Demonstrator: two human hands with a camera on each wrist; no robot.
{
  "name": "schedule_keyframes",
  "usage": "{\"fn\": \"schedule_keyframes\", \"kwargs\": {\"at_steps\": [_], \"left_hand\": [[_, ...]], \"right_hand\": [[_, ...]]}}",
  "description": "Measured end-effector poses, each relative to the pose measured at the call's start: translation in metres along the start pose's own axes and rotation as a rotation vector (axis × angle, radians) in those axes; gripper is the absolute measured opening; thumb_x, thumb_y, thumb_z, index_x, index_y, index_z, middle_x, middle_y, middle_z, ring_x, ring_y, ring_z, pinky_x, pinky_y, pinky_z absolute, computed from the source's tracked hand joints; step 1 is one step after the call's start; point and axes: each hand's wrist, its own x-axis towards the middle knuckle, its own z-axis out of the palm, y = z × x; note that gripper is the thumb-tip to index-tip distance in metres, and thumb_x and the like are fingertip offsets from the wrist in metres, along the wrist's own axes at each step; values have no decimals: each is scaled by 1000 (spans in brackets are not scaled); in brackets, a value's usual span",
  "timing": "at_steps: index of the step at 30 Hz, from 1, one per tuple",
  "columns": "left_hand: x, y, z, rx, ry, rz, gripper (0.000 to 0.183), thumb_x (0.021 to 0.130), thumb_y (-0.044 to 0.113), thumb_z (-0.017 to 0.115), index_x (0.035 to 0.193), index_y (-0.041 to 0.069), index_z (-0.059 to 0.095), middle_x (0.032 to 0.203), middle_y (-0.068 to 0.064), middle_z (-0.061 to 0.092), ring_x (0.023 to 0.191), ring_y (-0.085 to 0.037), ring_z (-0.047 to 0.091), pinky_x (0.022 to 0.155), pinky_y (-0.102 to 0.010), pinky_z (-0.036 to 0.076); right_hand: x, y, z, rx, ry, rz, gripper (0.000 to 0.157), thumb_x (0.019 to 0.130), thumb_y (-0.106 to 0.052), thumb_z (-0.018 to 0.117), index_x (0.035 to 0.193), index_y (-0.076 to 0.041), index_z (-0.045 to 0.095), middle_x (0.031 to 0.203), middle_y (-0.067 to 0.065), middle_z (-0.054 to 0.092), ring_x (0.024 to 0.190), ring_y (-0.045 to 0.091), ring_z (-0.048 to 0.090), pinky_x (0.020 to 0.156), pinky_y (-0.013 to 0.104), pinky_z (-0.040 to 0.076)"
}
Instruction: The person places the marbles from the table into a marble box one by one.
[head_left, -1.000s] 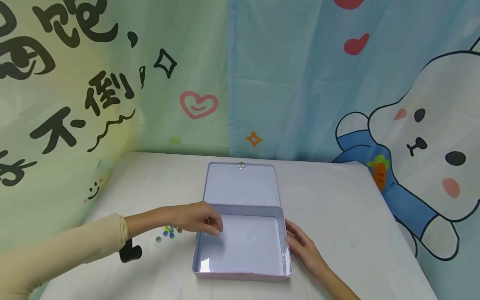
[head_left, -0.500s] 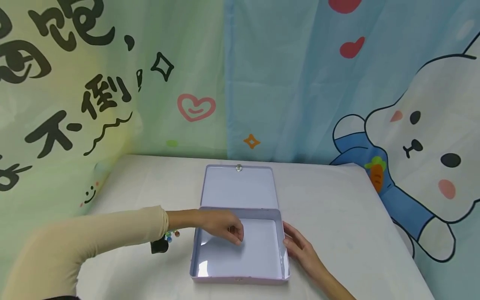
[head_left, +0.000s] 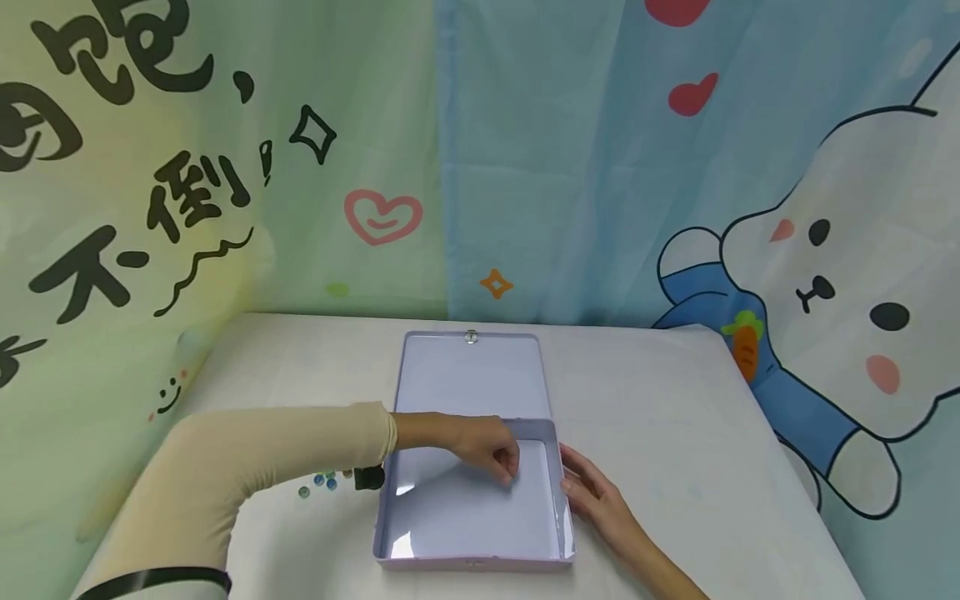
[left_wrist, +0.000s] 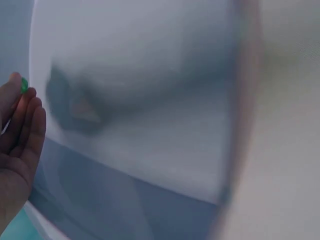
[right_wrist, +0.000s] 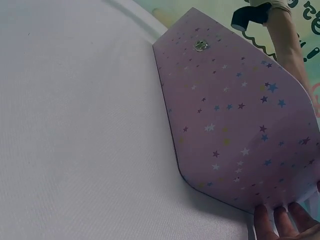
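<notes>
A shallow metal box [head_left: 480, 566] stands on the white table with its lid [head_left: 472, 375] laid back behind it. My left hand [head_left: 489, 446] is over the right part of the box's inside. In the left wrist view, a small green marble [left_wrist: 24, 85] is pinched between its thumb and fingertips. The fingers of my right hand [head_left: 600, 500] rest against the outer right side of the box. In the right wrist view, these fingertips [right_wrist: 283, 220] touch the star-printed pink wall [right_wrist: 235, 130].
Several small coloured marbles [head_left: 331, 483] lie on the white tablecloth [head_left: 660, 400] left of the box, partly hidden by the left wrist's black camera [head_left: 369, 477]. A printed curtain [head_left: 540, 167] hangs behind the table.
My left hand has moved rightward across the box, from its left edge towards its right side. The right hand stays at the box's side. The view has shifted slightly.
</notes>
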Motion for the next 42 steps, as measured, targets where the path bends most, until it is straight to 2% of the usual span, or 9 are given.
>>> {"fn": "schedule_keyframes", "kwargs": {"at_steps": [3,8,17,32,37,42], "left_hand": [[11,0,8,26,38,10,11,87,16,72,92,6,72,81,1,69,68,7,48,65,-5,42],[26,0,19,26,58,17,12,86,17,74,89,6,72,78,-1,69,64,7,46,61,-5,38],[44,-2,23,40,99,-2,14,84,19,76,90,7,73,81,-3,72,64,6,47,60,-4,38],[55,-5,22,84,92,-6,14,88,21,73,97,10,71,83,5,68,70,4,50,64,-5,39],[56,-5,20,97,87,-3,14,88,21,72,98,10,71,85,4,68,71,3,50,65,-5,39],[57,-5,24,72,88,-11,15,88,19,72,99,9,71,86,1,70,70,3,49,65,-5,39]], "right_hand": [[1,-1,1,11,2,-3,55,98,-23,55,149,-19,36,158,12,31,144,36,33,104,34,48],[0,-1,1,14,11,9,55,97,-24,56,148,-20,37,158,12,32,143,37,34,103,35,48],[0,0,0,26,2,6,54,97,-23,56,148,-21,38,158,11,30,144,36,32,103,33,49],[2,-1,-2,7,-31,-28,55,98,-20,54,150,-19,34,159,9,29,144,34,33,99,24,50],[3,-2,-2,0,-30,-35,56,98,-21,54,150,-16,33,160,13,26,144,37,31,100,26,50],[2,0,0,9,-14,-8,57,97,-21,56,149,-17,34,159,13,28,144,37,32,100,26,50]]}}
